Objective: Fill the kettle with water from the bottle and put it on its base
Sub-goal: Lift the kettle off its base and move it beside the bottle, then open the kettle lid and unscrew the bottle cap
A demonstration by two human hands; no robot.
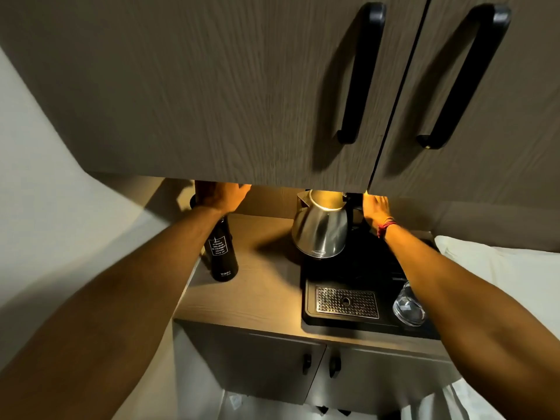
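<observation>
Wood-grain upper cabinet [212, 86] with two black handles [360, 74], wooden counter [260, 286], black tray [363, 321] with metal grate [347, 302], upturned glass [409, 307], grey lower doors [257, 365]

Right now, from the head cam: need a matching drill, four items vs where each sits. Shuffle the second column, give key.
1. kettle
2. bottle
3. glass
4. drip grate

a. near right corner of the black tray
b. on the wooden counter, left of the tray
c. far left of the tray, lid open
d. set into the tray's near edge

Pairs: 1-c, 2-b, 3-a, 4-d
</observation>
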